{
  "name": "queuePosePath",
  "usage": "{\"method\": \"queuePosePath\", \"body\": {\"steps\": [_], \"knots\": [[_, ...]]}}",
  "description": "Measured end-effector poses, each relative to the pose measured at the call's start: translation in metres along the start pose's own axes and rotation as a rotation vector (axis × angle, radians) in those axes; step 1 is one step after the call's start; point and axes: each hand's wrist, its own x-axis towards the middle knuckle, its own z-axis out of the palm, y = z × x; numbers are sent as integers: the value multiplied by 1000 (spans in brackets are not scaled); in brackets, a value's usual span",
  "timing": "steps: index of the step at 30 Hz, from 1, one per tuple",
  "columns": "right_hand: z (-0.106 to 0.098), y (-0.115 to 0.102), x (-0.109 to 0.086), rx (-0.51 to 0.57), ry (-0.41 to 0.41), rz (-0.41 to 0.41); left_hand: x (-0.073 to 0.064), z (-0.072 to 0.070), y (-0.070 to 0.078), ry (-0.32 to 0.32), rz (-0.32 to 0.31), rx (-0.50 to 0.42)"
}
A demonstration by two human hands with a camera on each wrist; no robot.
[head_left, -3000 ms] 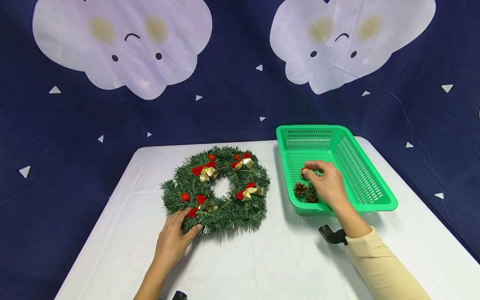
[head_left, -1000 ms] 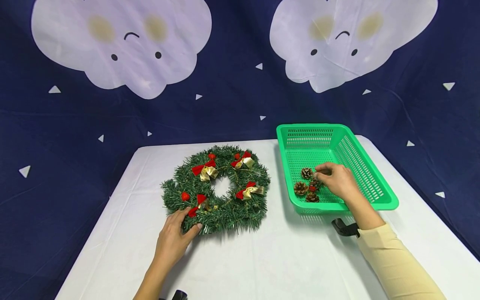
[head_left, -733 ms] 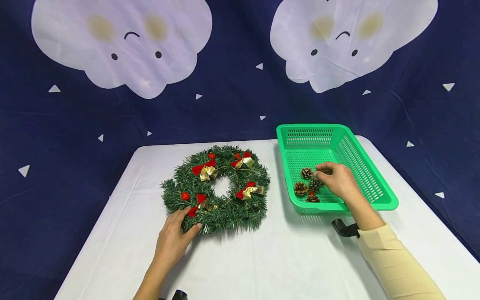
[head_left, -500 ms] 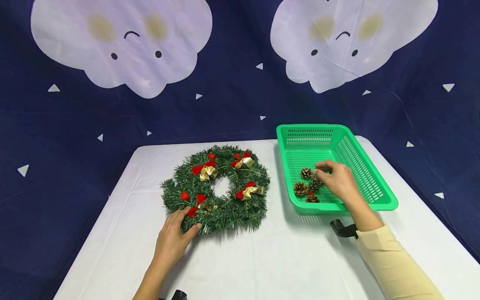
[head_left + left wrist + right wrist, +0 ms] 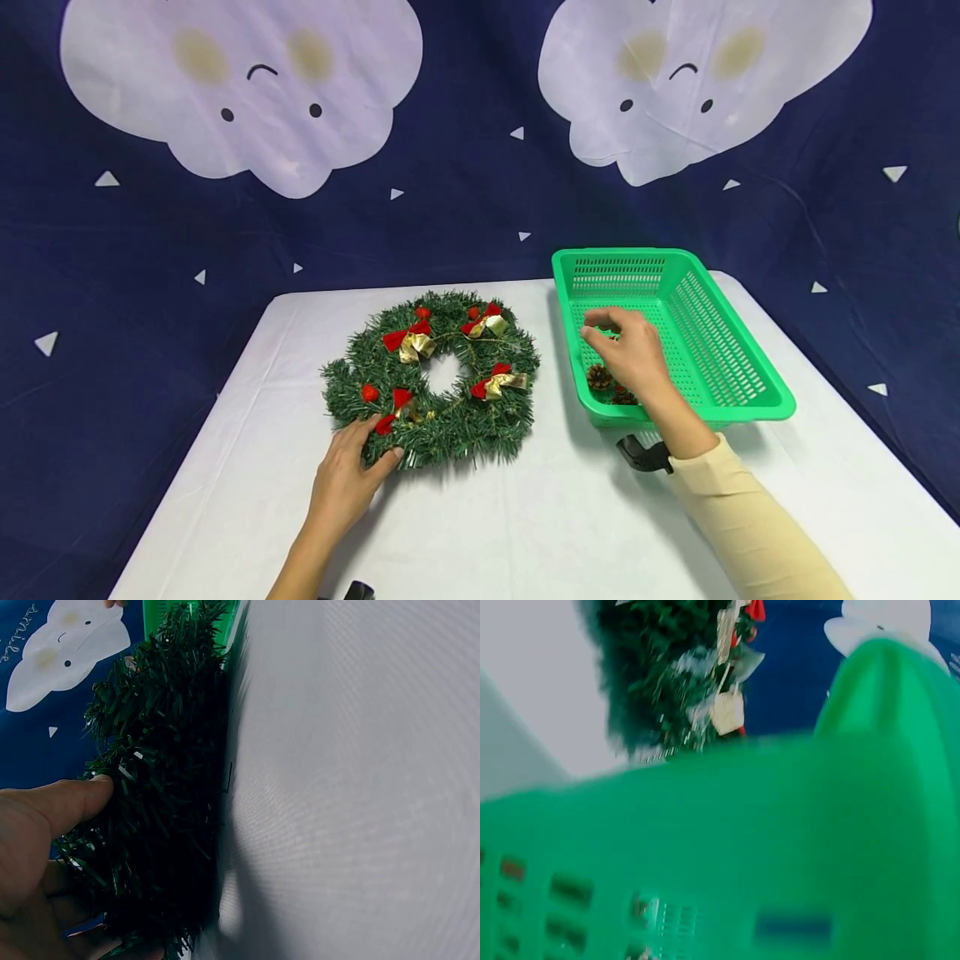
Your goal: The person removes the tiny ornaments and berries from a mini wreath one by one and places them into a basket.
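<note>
A green tinsel wreath (image 5: 465, 429) lies on the table, trimmed with red and gold bows (image 5: 408, 342) and small red berries (image 5: 370, 392). My left hand (image 5: 347, 475) holds its near left edge. In the left wrist view the thumb (image 5: 82, 799) presses the tinsel, and the other fingertips are partly hidden by it. Over the green basket (image 5: 750, 412) hovers my right hand (image 5: 633, 354), with a gap between thumb and index finger and nothing visible there. Below it, pine cones (image 5: 598, 377) lie in the basket, partly covered by the hand.
A white cloth covers the table (image 5: 480, 533). Behind it hangs a dark blue curtain (image 5: 465, 225) with cloud prints. In the right wrist view, the basket's wall (image 5: 705, 825) fills most of the picture and hides the right hand.
The right hand first held a red berry, which then lay among the pine cones. In the last half second that hand moved left over the basket. The left hand and wreath stayed put.
</note>
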Motion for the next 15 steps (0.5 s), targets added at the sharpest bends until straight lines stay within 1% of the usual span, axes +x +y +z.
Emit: {"method": "queuePosePath", "body": {"steps": [7, 15], "knots": [[17, -18, 6, 41, 22, -25, 0, 0, 0, -2, -2, -2], [32, -32, 10, 76, 36, -36, 0, 1, -1, 17, 18, -1]]}}
